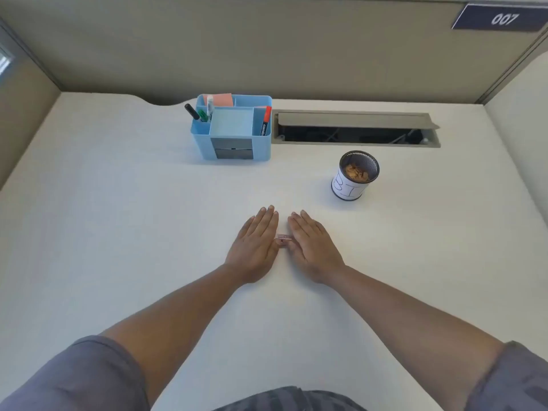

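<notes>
**Hand Position and Paper Clip Location**

The left hand and the right hand lie palm down on the white desk, side by side. On both hands the fingers are straight, held together, and point toward 12 o'clock. Neither hand is curled round anything.

A small pinkish paper clip lies on the desk in the gap between the two hands, level with the thumbs. The thumb tips reach the clip from either side. It cannot be determined whether they press on it.

Reference items, taken from the hands:
- At 11 o'clock: a blue desk organizer with markers and note pads.
- At 1 o'clock: a mesh cup with a white paper label, holding gold-coloured clips.
- Beyond the cup, also at 1 o'clock: an open cable hatch set in the desk.
</notes>
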`<state>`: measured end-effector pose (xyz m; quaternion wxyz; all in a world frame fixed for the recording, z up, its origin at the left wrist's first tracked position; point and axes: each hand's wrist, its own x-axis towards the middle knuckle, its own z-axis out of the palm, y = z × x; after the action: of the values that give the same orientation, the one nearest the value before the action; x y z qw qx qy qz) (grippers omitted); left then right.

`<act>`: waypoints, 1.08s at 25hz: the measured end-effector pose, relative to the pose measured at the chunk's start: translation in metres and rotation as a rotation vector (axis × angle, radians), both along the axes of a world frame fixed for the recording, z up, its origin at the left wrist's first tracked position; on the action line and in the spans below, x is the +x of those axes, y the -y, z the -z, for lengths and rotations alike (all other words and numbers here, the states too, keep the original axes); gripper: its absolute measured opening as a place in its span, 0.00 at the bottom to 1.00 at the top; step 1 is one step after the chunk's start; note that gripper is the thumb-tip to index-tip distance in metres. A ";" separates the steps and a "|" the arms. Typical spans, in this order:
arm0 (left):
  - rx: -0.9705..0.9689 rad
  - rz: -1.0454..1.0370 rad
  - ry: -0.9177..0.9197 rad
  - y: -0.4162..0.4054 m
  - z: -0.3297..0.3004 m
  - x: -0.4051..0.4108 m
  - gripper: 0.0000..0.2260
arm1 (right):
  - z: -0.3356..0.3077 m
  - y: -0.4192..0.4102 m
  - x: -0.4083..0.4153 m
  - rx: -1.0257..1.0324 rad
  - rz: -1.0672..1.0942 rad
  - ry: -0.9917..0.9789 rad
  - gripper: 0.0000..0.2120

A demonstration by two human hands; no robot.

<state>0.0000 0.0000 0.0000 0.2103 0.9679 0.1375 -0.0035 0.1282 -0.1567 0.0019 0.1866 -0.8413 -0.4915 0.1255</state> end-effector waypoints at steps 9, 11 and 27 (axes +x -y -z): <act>-0.172 0.013 0.057 -0.005 0.007 0.001 0.21 | 0.005 -0.002 0.006 0.147 -0.028 -0.098 0.16; -0.318 -0.034 0.065 -0.008 0.003 0.004 0.18 | 0.000 -0.010 0.006 0.252 0.022 -0.276 0.09; -1.084 -0.352 0.279 -0.026 -0.066 0.034 0.13 | -0.058 -0.026 0.020 0.561 0.531 -1.284 0.09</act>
<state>0.0336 0.0258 0.0657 0.6887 0.6762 0.2459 0.0893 0.1478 -0.1304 0.0597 0.6684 -0.6138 -0.0801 0.4123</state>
